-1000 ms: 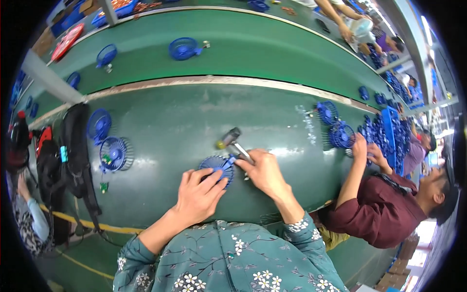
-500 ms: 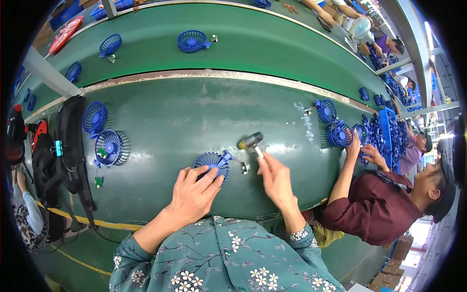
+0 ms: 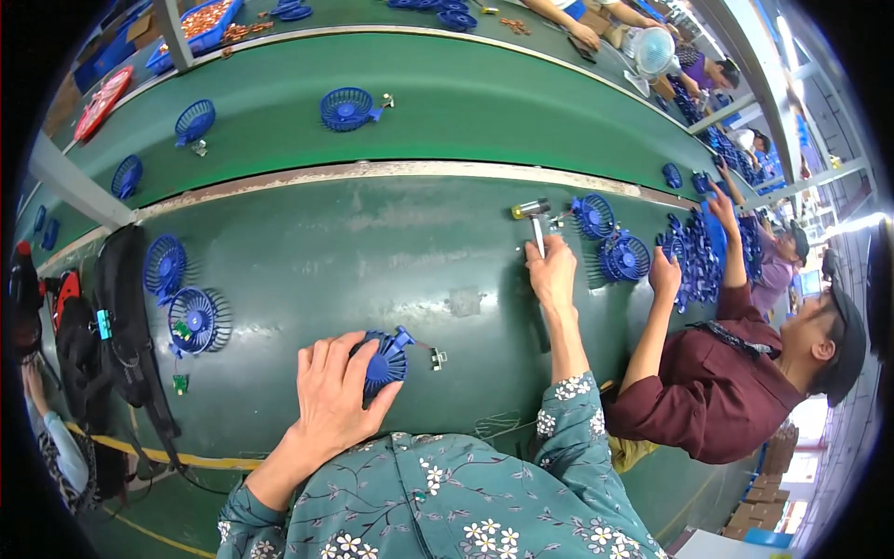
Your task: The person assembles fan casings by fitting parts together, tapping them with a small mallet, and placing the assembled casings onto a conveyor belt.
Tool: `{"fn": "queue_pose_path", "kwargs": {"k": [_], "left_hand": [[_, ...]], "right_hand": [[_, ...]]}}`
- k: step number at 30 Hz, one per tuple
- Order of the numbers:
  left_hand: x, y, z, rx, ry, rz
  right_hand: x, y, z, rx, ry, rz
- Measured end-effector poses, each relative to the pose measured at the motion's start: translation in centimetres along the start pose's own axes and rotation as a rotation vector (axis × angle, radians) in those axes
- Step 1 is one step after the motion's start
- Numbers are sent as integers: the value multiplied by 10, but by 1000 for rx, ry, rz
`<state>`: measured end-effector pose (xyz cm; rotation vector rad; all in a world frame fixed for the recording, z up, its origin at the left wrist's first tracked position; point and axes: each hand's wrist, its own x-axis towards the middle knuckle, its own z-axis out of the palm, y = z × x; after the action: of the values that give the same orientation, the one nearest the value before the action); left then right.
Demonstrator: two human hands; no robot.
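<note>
My left hand (image 3: 333,396) lies over a round blue plastic fan housing (image 3: 386,359) on the dark green table, fingers curled around its rim. A small grey connector (image 3: 437,358) trails on a wire from the housing's right side. My right hand (image 3: 552,272) is stretched far forward and to the right, gripping the handle of a small metal hammer (image 3: 535,218) whose head points left near the table's far strip.
Two blue fan grilles (image 3: 179,293) lie at the left by a black backpack (image 3: 121,326). More blue fan parts (image 3: 610,238) sit to the right, where a person in a maroon shirt (image 3: 717,382) reaches into a pile. A green conveyor (image 3: 447,93) carries another housing (image 3: 346,108).
My right hand has carried the hammer away from the fan housing, forward and to the right. My left hand has stayed on the housing.
</note>
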<state>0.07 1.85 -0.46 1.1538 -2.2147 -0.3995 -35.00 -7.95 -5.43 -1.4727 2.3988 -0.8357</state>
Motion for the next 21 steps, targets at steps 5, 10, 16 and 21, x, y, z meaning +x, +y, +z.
{"fn": "queue_pose_path", "kwargs": {"k": [5,10,16,21], "left_hand": [[5,4,8,119,-129,-60],[10,-1,18,91,-111,-97],[16,-4,11,-173,-50,-106],[16,0,6,-337,-26,-2]], "right_hand": [[-17,-18,-15,235,-98,73],[-61,-80,-41,913,-456,333],[-90,-87,-32,1231,-893,449],[-101,-85,-13,1321,-1082,548]]}}
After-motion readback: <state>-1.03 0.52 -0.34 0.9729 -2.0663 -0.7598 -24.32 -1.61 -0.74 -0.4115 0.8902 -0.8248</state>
